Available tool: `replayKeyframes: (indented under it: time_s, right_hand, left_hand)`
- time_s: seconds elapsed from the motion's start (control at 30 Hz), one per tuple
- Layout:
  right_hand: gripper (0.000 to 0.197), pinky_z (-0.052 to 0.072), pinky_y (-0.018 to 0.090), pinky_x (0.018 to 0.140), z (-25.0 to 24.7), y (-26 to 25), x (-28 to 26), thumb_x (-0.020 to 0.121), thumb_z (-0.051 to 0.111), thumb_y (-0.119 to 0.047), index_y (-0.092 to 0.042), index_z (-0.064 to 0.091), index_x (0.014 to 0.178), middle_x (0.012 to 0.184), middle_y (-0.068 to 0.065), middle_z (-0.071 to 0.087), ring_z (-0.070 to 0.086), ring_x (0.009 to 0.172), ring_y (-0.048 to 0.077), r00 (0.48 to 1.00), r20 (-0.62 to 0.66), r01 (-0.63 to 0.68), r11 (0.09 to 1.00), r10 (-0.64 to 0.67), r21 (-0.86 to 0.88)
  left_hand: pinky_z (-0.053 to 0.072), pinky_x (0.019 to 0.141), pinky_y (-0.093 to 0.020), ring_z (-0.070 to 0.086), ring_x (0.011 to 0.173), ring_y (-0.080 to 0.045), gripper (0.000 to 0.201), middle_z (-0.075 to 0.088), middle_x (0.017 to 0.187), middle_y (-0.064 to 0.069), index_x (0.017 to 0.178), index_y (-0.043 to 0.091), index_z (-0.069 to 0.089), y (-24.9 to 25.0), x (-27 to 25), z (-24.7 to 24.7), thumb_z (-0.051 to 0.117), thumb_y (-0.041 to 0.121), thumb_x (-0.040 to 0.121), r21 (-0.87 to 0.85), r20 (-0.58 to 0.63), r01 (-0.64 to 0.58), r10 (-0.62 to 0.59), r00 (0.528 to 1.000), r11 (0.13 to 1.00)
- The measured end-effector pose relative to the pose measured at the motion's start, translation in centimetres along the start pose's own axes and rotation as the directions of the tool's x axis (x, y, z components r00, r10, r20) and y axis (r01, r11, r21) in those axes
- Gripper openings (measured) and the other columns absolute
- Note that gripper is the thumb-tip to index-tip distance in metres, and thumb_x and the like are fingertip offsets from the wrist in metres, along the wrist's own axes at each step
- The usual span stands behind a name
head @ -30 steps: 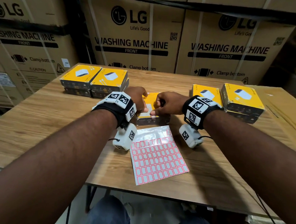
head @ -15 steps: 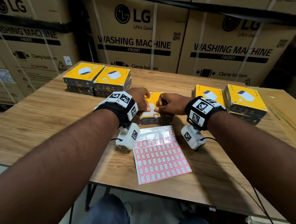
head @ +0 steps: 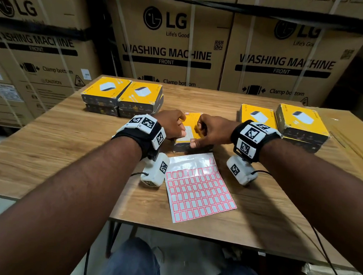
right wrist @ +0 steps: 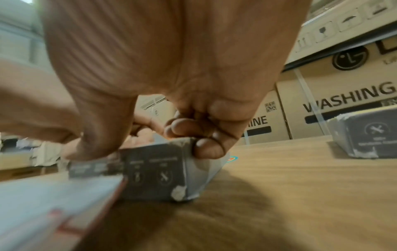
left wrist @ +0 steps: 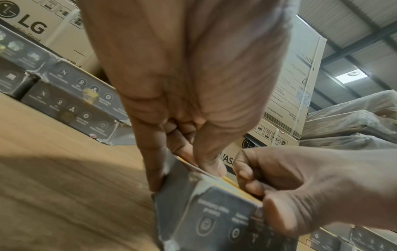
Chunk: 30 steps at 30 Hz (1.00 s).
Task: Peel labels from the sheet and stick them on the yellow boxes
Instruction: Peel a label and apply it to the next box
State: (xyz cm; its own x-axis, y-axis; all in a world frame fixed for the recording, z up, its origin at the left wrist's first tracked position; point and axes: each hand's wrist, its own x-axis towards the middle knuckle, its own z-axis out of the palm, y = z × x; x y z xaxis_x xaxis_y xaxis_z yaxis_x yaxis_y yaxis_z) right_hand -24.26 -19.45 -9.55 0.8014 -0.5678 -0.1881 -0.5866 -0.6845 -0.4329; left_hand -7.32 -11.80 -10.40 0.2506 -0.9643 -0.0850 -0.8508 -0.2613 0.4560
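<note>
A yellow box (head: 191,122) with dark sides lies in the middle of the wooden table (head: 48,150), just beyond the label sheet (head: 196,189). My left hand (head: 178,128) holds the box's left edge, a finger down the side and the thumb on top, as the left wrist view shows the left hand (left wrist: 189,169) on the yellow box (left wrist: 206,212). My right hand (head: 197,134) is curled on the box's right part, thumb pressing its near top edge. In the right wrist view the right hand (right wrist: 150,146) sits on the yellow box (right wrist: 154,173). Whether a label is under the thumb is hidden.
Two low stacks of yellow boxes (head: 123,93) stand at the back left, and further yellow boxes (head: 300,121) at the back right. Large washing-machine cartons (head: 166,51) wall off the far side. The sheet's top rows are bare backing. The table's near edge runs just below the sheet.
My right thumb has slid from the middle of the box top to its near edge. The left hand keeps its hold on the box, and the sheet has not moved.
</note>
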Motion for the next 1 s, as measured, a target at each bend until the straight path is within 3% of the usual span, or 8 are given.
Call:
replayKeyframes:
  time_s: [0.1, 0.23, 0.4, 0.5, 0.63, 0.7, 0.8, 1.0]
  right_hand:
    - [0.057, 0.042, 0.028, 0.064, 0.6, -0.4, -0.1, 0.075, 0.073, -0.061, -0.02, 0.046, 0.103, 0.088, -0.005, 0.054, 0.051, 0.078, 0.011, 0.995, -0.09, 0.035, 0.986, -0.05, -0.161]
    - [0.054, 0.037, 0.023, 0.057, 0.8, -0.4, -0.1, 0.078, 0.074, -0.053, -0.015, 0.049, 0.105, 0.088, -0.004, 0.053, 0.048, 0.076, 0.013, 0.992, -0.09, 0.062, 0.975, -0.083, -0.215]
    - [0.051, 0.036, 0.017, 0.055, 0.7, 0.6, -0.4, 0.073, 0.084, -0.033, -0.018, 0.046, 0.103, 0.084, -0.009, 0.051, 0.051, 0.079, 0.013, 0.993, -0.101, 0.048, 0.981, -0.068, -0.187]
    - [0.048, 0.036, 0.016, 0.055, 0.6, 0.9, -0.5, 0.073, 0.084, -0.026, -0.018, 0.045, 0.102, 0.08, -0.012, 0.049, 0.051, 0.079, 0.014, 0.992, -0.111, 0.041, 0.982, -0.062, -0.183]
    - [0.046, 0.036, 0.017, 0.055, 0.4, 0.8, -0.7, 0.074, 0.083, -0.029, -0.019, 0.047, 0.101, 0.081, -0.012, 0.05, 0.051, 0.074, 0.011, 0.994, -0.1, 0.021, 0.987, -0.037, -0.16]
    - [0.047, 0.035, 0.019, 0.054, 0.3, 0.9, -0.9, 0.073, 0.084, -0.031, -0.019, 0.048, 0.1, 0.081, -0.012, 0.051, 0.048, 0.069, 0.005, 0.995, -0.095, 0.015, 0.991, -0.027, -0.13]
    - [0.045, 0.038, 0.02, 0.057, 0.2, 1.4, -1.4, 0.073, 0.085, -0.03, -0.019, 0.049, 0.096, 0.081, -0.01, 0.052, 0.051, 0.073, 0.01, 0.993, -0.113, 0.007, 0.994, -0.019, -0.108]
    - [0.049, 0.041, 0.028, 0.069, 0.2, 3.1, -2.7, 0.073, 0.084, -0.039, -0.02, 0.047, 0.099, 0.091, -0.003, 0.061, 0.056, 0.085, 0.018, 0.985, -0.167, -0.065, 0.989, 0.042, -0.13]
  left_hand:
    - [0.052, 0.095, -0.034, 0.063, 0.101, -0.011, 0.06, 0.07, 0.103, 0.012, 0.135, 0.018, 0.049, 0.1, -0.1, 0.0, 0.074, 0.026, 0.081, -0.013, 0.011, 0.008, -0.007, 1.0, 1.0]
    - [0.051, 0.095, -0.033, 0.063, 0.103, -0.012, 0.061, 0.069, 0.105, 0.011, 0.136, 0.018, 0.048, 0.3, -0.5, 0.0, 0.075, 0.027, 0.082, -0.016, -0.008, 0.019, -0.02, 1.0, 1.0]
    - [0.045, 0.089, -0.028, 0.058, 0.112, -0.017, 0.082, 0.063, 0.113, 0.007, 0.144, 0.018, 0.038, 1.4, -1.7, 0.2, 0.065, 0.063, 0.081, 0.069, 0.01, -0.007, 0.006, 1.0, 0.998]
    - [0.041, 0.085, -0.026, 0.056, 0.117, -0.021, 0.095, 0.06, 0.124, 0.0, 0.147, 0.015, 0.034, 1.9, -2.2, 0.6, 0.066, 0.068, 0.075, 0.165, 0.013, -0.036, 0.035, 0.999, 0.986]
    - [0.046, 0.09, -0.032, 0.054, 0.12, -0.024, 0.097, 0.058, 0.13, -0.004, 0.145, 0.014, 0.038, 2.5, -2.6, 1.3, 0.078, 0.058, 0.069, 0.25, -0.028, -0.043, 0.052, 0.998, 0.967]
    - [0.049, 0.086, -0.033, 0.057, 0.111, -0.024, 0.087, 0.06, 0.118, -0.003, 0.139, 0.012, 0.044, 2.8, -2.8, 1.1, 0.084, 0.044, 0.069, 0.268, 0.0, -0.048, 0.05, 0.999, 0.962]
    - [0.052, 0.084, -0.032, 0.058, 0.1, -0.02, 0.088, 0.057, 0.104, 0.004, 0.141, 0.013, 0.042, 2.3, -2.9, 0.3, 0.088, 0.023, 0.067, 0.247, 0.071, -0.036, 0.019, 0.997, 0.968]
    - [0.044, 0.089, -0.03, 0.055, 0.119, -0.029, 0.098, 0.055, 0.134, -0.009, 0.151, 0.027, 0.024, 0.5, -4.0, -1.1, 0.084, 0.024, 0.074, 0.209, 0.14, 0.042, -0.072, 0.988, 0.977]
